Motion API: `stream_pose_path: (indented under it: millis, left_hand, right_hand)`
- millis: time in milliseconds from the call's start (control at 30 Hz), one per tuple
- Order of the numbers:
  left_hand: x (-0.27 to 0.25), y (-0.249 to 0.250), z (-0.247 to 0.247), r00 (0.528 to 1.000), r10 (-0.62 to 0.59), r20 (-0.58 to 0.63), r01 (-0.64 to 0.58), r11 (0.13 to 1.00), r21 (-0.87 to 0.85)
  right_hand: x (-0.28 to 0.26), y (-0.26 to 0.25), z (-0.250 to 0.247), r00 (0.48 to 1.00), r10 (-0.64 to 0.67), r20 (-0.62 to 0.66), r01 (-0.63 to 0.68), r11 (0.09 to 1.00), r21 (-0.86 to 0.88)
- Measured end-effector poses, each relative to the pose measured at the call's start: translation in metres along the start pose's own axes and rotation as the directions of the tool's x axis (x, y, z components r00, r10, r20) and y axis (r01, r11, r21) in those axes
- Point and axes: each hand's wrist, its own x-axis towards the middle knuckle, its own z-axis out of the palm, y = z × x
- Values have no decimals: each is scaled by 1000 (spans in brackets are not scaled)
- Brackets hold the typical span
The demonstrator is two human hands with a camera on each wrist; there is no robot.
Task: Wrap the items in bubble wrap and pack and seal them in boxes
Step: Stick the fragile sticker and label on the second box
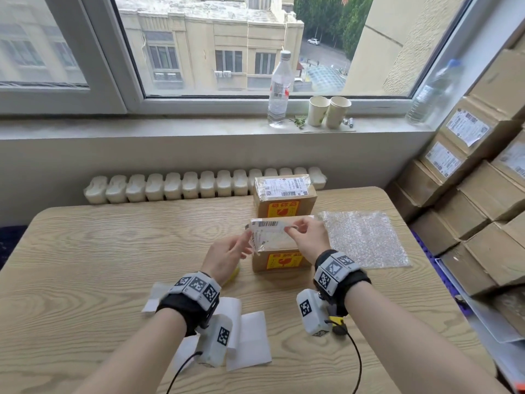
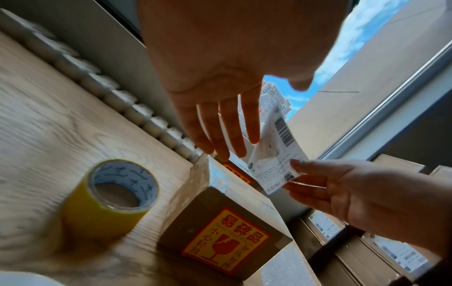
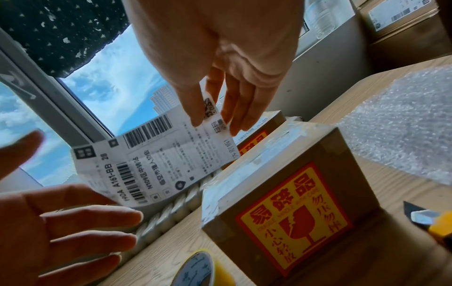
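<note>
The right hand (image 1: 305, 237) pinches a shipping label (image 1: 268, 233) by its right edge, holding it in the air above the near box (image 1: 279, 258) on the table (image 1: 113, 251). The left hand (image 1: 227, 255) is spread wide with straight fingers just left of the label, gripping nothing. A sheet of bubble wrap (image 1: 365, 237) lies flat to the right, a labelled far box (image 1: 284, 196) stands behind, and a tape roll (image 2: 110, 195) sits left of the near box

Two sealed boxes (image 1: 279, 258) are blocking the table straight beyond both hands (image 1: 227, 258), a tape roll (image 2: 110, 197) is sitting under the left wrist, and bare tabletop (image 1: 99, 251) is lying open leftward.
</note>
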Motion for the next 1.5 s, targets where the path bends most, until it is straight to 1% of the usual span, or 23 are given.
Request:
stream_pose_path:
  millis: [33,67,167,200,233,300,400,467,533,667,767,867,967,1100,1300,1433,1500]
  left_hand:
    - [3,3,6,1000,-8,-7,9,1000,19]
    - [6,4,10,1000,-12,-18,14,997,73]
    - [17,1,21,998,-32,-57,46,960,275]
    - [22,-2,24,996,-38,-76,58,957,286]
    - [26,-2,28,995,-54,-88,74,965,250]
    - [34,-1,36,989,-103,-105,116,986,124]
    - [40,3,45,971,-197,-134,192,980,-47]
    - [43,4,50,957,-243,-155,232,969,-84]
    - [47,1,55,947,-263,-184,255,965,-66]
    - [56,-5,59,932,-289,-218,297,955,5]
    - [64,-10,64,923,-313,-224,327,944,29]
    - [68,-12,69,930,-296,-216,327,937,121]
    - [72,-14,71,932,-283,-227,330,921,208]
    - [76,-16,73,930,-288,-229,346,897,277]
    - [80,-13,72,931,-309,-193,362,848,388]
    - [82,-8,72,934,-316,-166,357,833,423]
    - [84,-8,71,933,-333,-134,357,818,450]
  right_hand:
    - [4,5,-4,1000,-4,10,4,1000,5]
    - [8,9,-8,1000,-10,24,9,1000,15]
    - [18,20,-19,996,-21,87,18,999,35]
    - [22,24,-22,995,-19,101,14,999,43]
    - [26,27,-25,994,-10,108,4,999,54]
    - [34,33,-31,993,20,113,-31,994,104]
    - [46,41,-34,986,79,145,-116,957,267]
    - [53,45,-35,981,113,158,-160,931,329]
    - [60,49,-34,977,134,169,-185,922,341]
    - [72,60,-25,970,179,164,-218,941,261]
    - [78,61,-21,982,154,106,-166,979,118]
    - [81,61,-20,990,116,76,-118,993,30]
    - [83,62,-18,991,111,68,-111,994,-15]
    - [85,62,-19,991,112,76,-108,993,-55]
    - [88,60,-18,986,140,92,-130,986,-101]
    - [87,58,-19,987,127,100,-112,984,-139]
    - [87,56,-18,991,105,87,-85,975,-206]
